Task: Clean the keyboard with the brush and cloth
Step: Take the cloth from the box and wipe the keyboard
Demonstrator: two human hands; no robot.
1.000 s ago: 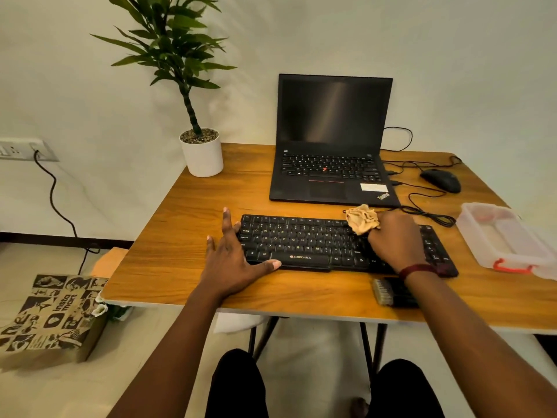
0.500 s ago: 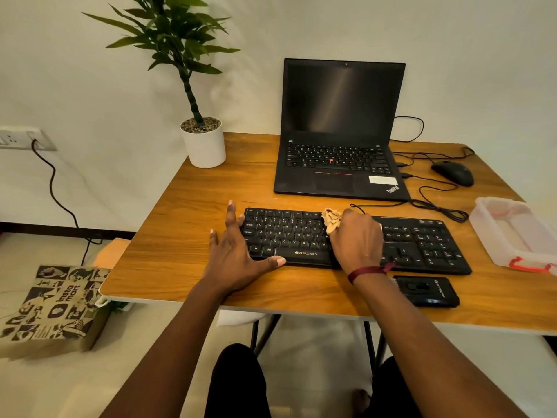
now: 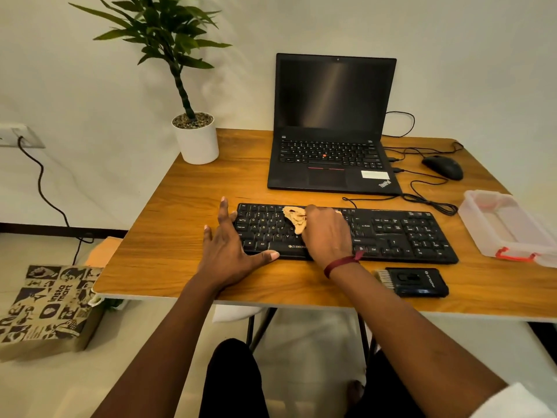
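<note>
- Lying flat across the front middle of the wooden bench (image 3: 180, 236), the long black plastic keyboard (image 3: 391, 233) has pale lettering on its keys, a number pad at its right end and a thin black cable leaving its back edge.
- A small crumpled tan cloth (image 3: 294, 218) sits on the keys left of centre, bunched under the right hand (image 3: 327, 235), whose fingers curl down over it.
- The left hand (image 3: 229, 251) lies spread and flat at the keyboard's left end, holding nothing, its thumb along the front edge.
- The black block-shaped brush (image 3: 414, 282) with pale bristles lies on the bench just in front of the keyboard's right half, and neither of the 2 hands touches it.
- Behind the keyboard stands an open black laptop (image 3: 331, 131) with a dark screen. A black mouse (image 3: 443, 167) is to its right, a clear plastic box (image 3: 509, 233) is at the right edge, and a white pot (image 3: 197, 143) with a green plant is at the back left.
- 1 printed brown paper bag (image 3: 45, 306) stands on the pale floor left of the bench, near a white wall.
</note>
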